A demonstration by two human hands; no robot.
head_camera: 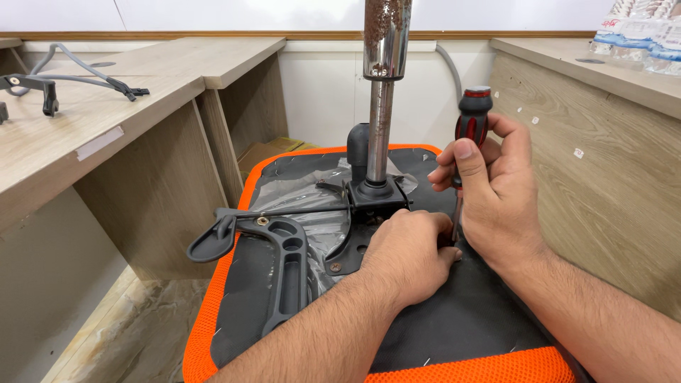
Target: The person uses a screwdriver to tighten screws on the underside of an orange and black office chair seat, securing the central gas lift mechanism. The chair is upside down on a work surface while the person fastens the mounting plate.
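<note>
1. An upturned office chair seat [468, 333] fills the near middle – black underside with orange mesh round the edge, sitting low between two wooden desks.
2. A rusty chrome gas-lift column [381, 92] stands straight up out of the black mechanism plate [355, 234] at the seat's centre. It rises right across the middle of the view and out of the top of it.
3. On the left side of the seat lies a black plastic armrest bracket [284, 269], with a thin lever rod [298, 211] running from the plate towards it. Crinkled clear plastic film [298, 195] is bunched under that area.
4. The left hand [408, 255] is curled palm down on the right edge of the plate. Its fingertips are tucked under, so I can't tell if it's pinching anything.
5. The right hand [489, 191] is closed firmly round a red-and-black screwdriver [472, 120], held upright – the shaft goes down just beside the left hand and the tip is hidden behind it.
6. Far left desk [85, 135]: a grey curved chair part [85, 71] and a black bracket [32, 89].
7. Far right desk [596, 71]: a shrink-wrapped pack of water bottles [642, 35] at the corner – the only container around, and the bottles sit packed together inside the wrap.
8. A cardboard box [273, 151] peeks out on the floor beyond the seat.
</note>
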